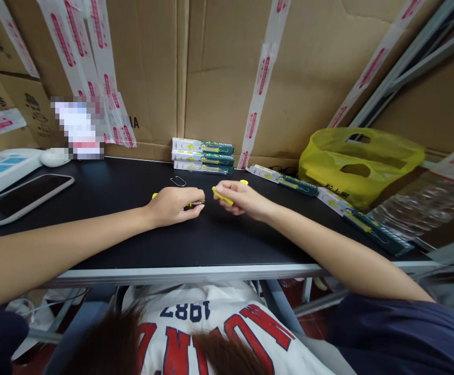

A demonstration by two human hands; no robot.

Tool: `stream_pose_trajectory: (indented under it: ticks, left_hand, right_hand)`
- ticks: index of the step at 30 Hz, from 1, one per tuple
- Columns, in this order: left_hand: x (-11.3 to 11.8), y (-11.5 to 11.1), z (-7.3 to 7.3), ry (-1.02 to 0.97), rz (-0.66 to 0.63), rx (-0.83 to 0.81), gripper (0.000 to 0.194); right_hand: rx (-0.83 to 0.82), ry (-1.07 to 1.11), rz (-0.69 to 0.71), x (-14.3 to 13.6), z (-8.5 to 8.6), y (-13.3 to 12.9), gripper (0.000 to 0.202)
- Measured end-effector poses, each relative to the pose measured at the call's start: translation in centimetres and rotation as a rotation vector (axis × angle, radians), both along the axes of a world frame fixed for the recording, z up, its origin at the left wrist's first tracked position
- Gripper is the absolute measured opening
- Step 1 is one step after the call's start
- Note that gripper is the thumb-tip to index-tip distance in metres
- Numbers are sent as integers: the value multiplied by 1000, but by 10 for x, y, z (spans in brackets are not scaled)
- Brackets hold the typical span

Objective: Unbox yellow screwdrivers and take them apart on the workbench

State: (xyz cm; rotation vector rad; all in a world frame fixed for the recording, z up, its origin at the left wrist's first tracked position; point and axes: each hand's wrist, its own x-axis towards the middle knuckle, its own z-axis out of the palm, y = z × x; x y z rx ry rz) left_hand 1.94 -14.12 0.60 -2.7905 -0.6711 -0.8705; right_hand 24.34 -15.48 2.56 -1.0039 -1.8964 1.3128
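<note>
Two yellow parts are in the fingers, one per hand: the right hand point(242, 198) pinches a yellow piece point(224, 196) between thumb and fingertips, while the left hand point(178, 204) is curled round a metal-tipped piece point(198, 203), its thumb and forefinger drawn narrow about the shiny end. More yellow shows by the left wrist; whether it belongs to that same piece I cannot tell. A gap lies between the two sets of fingertips, so the parts are apart, and I judge the work to be partway: pieces taken up, joining or parting them unfinished. Just beyond the left fingers lies a bent wire point(178, 181), loose; just behind the right fingers sits a small yellow bit point(244, 182), also unheld. Farther off, past both hands, three boxes point(203, 156) stand stacked near the cardboard wall point(219, 78); whether they are filled is hidden. Right of the right fingers, a slim box point(284, 180) and a second box point(363, 221) run diagonally before the yellow bag point(328, 161), limiting room that way. Nearer than the fingers, bare black tabletop point(211, 245) reaches the pale front edge point(196, 273), leaving open space toward the body.
</note>
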Motion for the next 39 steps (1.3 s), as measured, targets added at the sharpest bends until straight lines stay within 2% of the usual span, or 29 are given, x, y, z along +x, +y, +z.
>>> stream_pose_trajectory:
  ticks: [2,4,6,7,8,10,12,14,19,24,26,28,30,31,32,34,36,39]
  left_hand:
    - [0,1,-1,-4,8,-40,14]
    - [0,3,-2,-2,9,-79,16]
    - [0,5,-3,12,-3,-97,19]
    - [0,5,-3,22,-10,-102,20]
    - [0,5,-3,34,-16,-109,21]
    - [-1,6,-2,60,-25,-130,23]
    - [-1,5,-1,83,-33,-150,24]
    - [-1,5,-1,94,-44,-164,25]
    - [-1,6,-1,88,-66,-217,27]
    - [0,5,-1,80,-90,-223,29]
    - [0,5,-1,69,-102,-223,32]
    - [0,5,-2,55,-111,-231,35]
    - [0,5,-3,34,-123,-241,36]
    - [-1,5,-3,24,-131,-241,35]
    - [-1,5,-3,17,-140,-237,34]
    - [-1,5,-4,16,-158,-213,32]
    - [-1,5,-4,25,-171,-178,29]
    - [-1,5,-5,49,-161,-124,24]
  right_hand:
    - [138,-10,-111,11,10,7,42]
    - [399,-111,-277,27,21,15,38]
    - [681,-376,-482,45,30,23,30]
    - [749,-565,-581,53,33,27,26]
    - [751,-753,-635,61,35,30,24]
    - [646,-1061,-618,73,35,36,22]
    - [527,-1242,-509,80,32,42,21]
    - [454,-1314,-415,84,28,47,18]
    - [269,-1250,-379,86,21,55,15]
    - [235,-1199,-391,85,21,54,15]
    - [349,-1197,-429,84,23,51,16]
    - [539,-1169,-526,79,26,46,15]
    - [700,-1059,-599,68,28,38,19]
    - [735,-975,-579,60,28,32,25]
    - [742,-877,-498,51,27,26,32]
    - [671,-678,-196,31,21,11,45]
    - [572,-587,12,11,11,-3,46]
    - [517,-449,116,-8,-5,-14,42]
